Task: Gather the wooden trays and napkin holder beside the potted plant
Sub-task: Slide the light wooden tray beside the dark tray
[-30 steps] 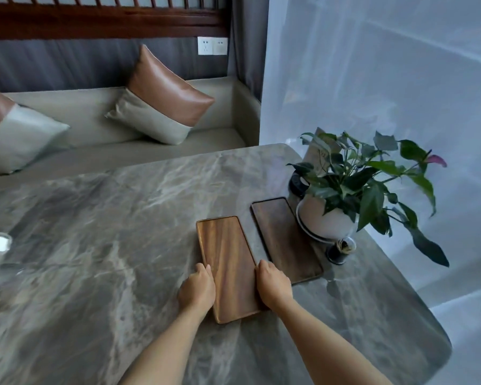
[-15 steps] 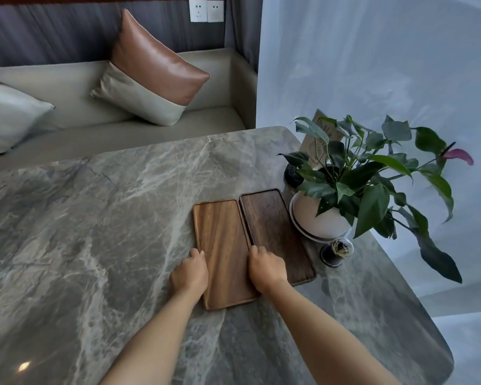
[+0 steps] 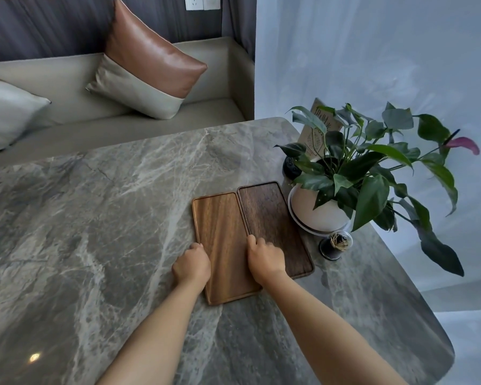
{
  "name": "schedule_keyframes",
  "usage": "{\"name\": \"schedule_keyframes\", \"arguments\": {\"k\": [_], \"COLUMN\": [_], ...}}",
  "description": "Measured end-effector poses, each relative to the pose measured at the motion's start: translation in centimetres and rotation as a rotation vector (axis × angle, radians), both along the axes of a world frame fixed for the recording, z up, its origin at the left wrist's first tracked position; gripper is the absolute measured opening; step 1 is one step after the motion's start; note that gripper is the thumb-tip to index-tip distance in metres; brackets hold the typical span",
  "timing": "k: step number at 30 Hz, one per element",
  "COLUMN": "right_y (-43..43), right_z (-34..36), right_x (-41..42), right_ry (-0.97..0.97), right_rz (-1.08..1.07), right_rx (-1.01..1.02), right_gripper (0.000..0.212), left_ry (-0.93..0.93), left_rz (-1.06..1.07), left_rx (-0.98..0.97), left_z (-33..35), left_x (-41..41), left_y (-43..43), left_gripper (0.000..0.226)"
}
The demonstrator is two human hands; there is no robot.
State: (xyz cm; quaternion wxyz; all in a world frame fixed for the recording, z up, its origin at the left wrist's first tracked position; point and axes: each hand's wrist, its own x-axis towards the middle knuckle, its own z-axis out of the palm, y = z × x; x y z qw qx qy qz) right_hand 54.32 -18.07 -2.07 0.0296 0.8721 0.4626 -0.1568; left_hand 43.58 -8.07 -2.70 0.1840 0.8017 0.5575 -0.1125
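Observation:
Two wooden trays lie side by side on the marble table [image 3: 95, 218]. The light tray [image 3: 222, 240] touches the dark tray [image 3: 270, 218] along its long edge. The dark tray sits against the white pot of the potted plant [image 3: 320, 212]. My left hand [image 3: 191, 264] grips the light tray's left edge, fingers curled. My right hand [image 3: 265, 257] rests at the seam between the trays, gripping the light tray's right edge. Behind the plant a black holder [image 3: 290, 166] with a printed card [image 3: 317, 132] is partly hidden by leaves.
A small dark cup of toothpicks [image 3: 336, 244] stands just right of the dark tray's near end. The table's rounded right edge [image 3: 439, 329] is close. A bench with cushions [image 3: 147, 65] runs along the far side. A sheer curtain [image 3: 372, 51] hangs at right.
Both hands have slid the light tray right until it meets the dark tray; a gap showed between them a second ago. The camera has also tilted down.

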Motion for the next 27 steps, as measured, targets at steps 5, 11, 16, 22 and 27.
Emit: {"name": "schedule_keyframes", "arguments": {"k": [5,11,16,22,27], "right_y": [0.3,0.6,0.8,0.9,1.2], "right_z": [-0.1,-0.1,0.1,0.6,1.7], "right_x": [0.2,0.3,0.4,0.2,-0.5], "right_ry": [0.002,-0.023,-0.035,-0.024,-0.048], "right_rz": [-0.030,-0.048,-0.042,-0.074,-0.113], "right_rx": [-0.010,-0.010,-0.032,-0.069,-0.032], "right_gripper": [0.024,0.022,0.023,0.023,0.027], "left_ry": [-0.017,-0.004,0.007,0.052,-0.044], "left_rz": [0.025,0.021,-0.014,-0.062,-0.077], "left_rx": [-0.023,-0.038,-0.029,-0.043,0.021], "left_z": [-0.1,0.0,-0.1,0.4,1.4], "left_x": [0.2,0.5,0.3,0.1,-0.8], "left_y": [0.4,0.9,1.1,1.2,1.6], "left_gripper": [0.040,0.038,0.037,0.036,0.039]}}
